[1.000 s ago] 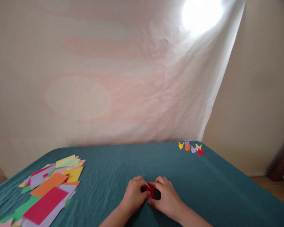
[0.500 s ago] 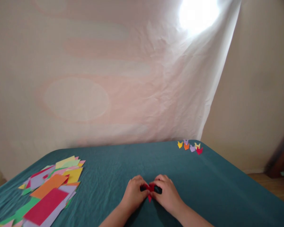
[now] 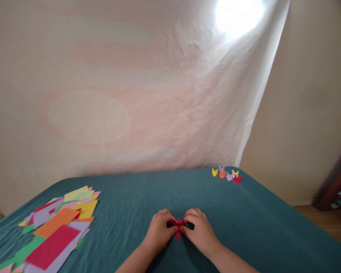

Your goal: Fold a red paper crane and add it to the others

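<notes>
A small red folded paper [image 3: 179, 226] is held between my two hands, just above or on the dark green cloth. It has pointed ends, one toward me and one away. My left hand [image 3: 162, 229] pinches its left side between thumb and fingers. On the other side, my right hand [image 3: 198, 231] pinches the right edge the same way. The two thumb tips almost meet in front of the paper, and the fingers cover its side parts.
Loose coloured paper sheets [image 3: 53, 246] lie in an overlapping pile on the left of the green-covered table [image 3: 142, 193]. Several small folded paper birds [image 3: 222, 174] stand at the far right corner. Behind the table hangs a pale sheet [image 3: 159, 94].
A point of the red paper now shows upright between my fingertips, where a wider V shape was seen before. Both hands keep their pinch. The whole view has shifted slightly.
</notes>
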A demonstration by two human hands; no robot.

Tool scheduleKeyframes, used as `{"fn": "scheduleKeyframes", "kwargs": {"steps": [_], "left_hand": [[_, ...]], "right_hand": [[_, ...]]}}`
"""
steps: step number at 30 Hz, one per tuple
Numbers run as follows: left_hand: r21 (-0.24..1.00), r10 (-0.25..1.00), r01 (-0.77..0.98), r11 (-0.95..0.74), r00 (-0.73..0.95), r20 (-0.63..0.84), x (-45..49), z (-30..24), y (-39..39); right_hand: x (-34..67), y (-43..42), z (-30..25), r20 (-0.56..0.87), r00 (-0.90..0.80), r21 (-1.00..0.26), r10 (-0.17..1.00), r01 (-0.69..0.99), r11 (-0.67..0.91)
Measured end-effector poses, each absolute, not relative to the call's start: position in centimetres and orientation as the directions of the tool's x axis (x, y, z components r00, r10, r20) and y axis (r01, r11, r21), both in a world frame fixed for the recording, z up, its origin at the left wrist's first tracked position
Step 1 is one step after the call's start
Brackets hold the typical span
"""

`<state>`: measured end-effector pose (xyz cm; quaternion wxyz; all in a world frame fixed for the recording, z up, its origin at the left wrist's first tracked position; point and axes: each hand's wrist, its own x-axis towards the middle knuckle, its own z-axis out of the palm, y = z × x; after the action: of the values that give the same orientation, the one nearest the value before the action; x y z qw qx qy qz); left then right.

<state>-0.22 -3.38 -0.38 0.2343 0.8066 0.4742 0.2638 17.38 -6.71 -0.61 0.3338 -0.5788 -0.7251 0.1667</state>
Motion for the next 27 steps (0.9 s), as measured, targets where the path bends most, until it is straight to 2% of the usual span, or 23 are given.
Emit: {"fn": "scheduleKeyframes", "kwargs": {"steps": [8,15,18,22,27], "left_hand": [[0.645,0.886,0.624,-0.442,0.418,0.203,-0.11,-0.23,-3.3],[0.642,0.887,0.627,-0.44,0.416,0.202,-0.01,-0.21,-3.14],[0.641,0.889,0.631,-0.436,0.413,0.198,0.06,-0.05,-3.16],[0.646,0.889,0.627,-0.435,0.414,0.197,0.1,0.11,-3.21],[0.643,0.885,0.628,-0.439,0.424,0.191,0.12,0.09,-3.17]], "right_hand": [[17.62,-6.35,-0.61,0.249,-0.097,-0.608,0.964,0.759,0.234],[17.94,-6.99,0.03,0.198,-0.186,-0.553,0.962,0.789,0.267],[17.75,-7.25,0.05,0.227,-0.193,-0.568,0.955,0.77,0.29],[17.3,-7.22,-0.29,0.306,-0.122,-0.61,0.944,0.736,0.293],[17.29,-6.95,-0.49,0.279,-0.124,-0.595,0.952,0.756,0.273]]}}
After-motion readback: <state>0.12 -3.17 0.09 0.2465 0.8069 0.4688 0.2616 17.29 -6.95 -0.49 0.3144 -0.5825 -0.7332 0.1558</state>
